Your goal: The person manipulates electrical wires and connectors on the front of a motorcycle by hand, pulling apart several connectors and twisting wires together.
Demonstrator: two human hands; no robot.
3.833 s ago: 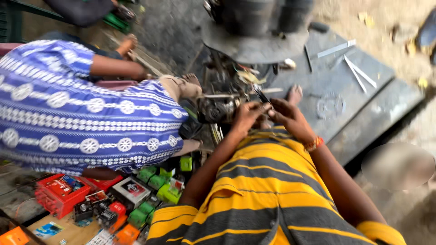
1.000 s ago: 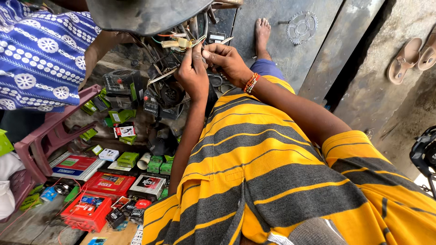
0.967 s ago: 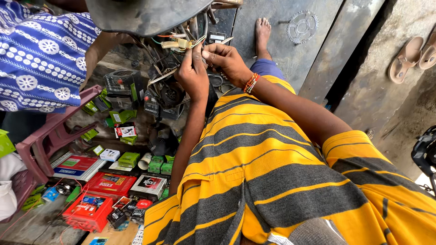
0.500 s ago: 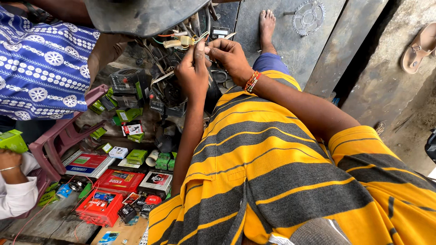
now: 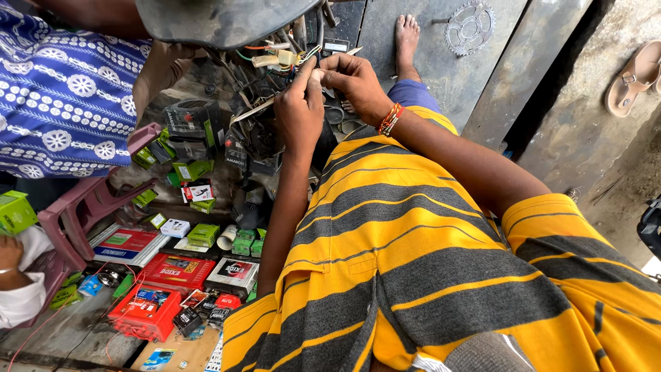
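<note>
My left hand (image 5: 299,103) and my right hand (image 5: 352,77) meet at a bundle of coloured wires with a pale connector (image 5: 284,59), just under a dark grey vehicle cover (image 5: 220,24). Both hands pinch the wires with their fingertips, thumbs pressed together. An orange thread band (image 5: 390,118) circles my right wrist. My yellow and grey striped shirt (image 5: 413,255) fills the lower right. Dark engine parts and cables (image 5: 258,134) sit below the hands, partly hidden by my left forearm.
A person in a blue patterned garment (image 5: 65,96) sits at the left by a pink plastic stool (image 5: 82,207). Red boxes (image 5: 148,306) and small green boxes (image 5: 203,234) lie below. A sprocket (image 5: 469,27), a bare foot (image 5: 406,34) and a sandal (image 5: 633,76) lie farther off.
The view has swung and closed in on the hands. Both hands stay together on the wires, shifted slightly toward the cover. A hand with a green box has appeared at far left.
</note>
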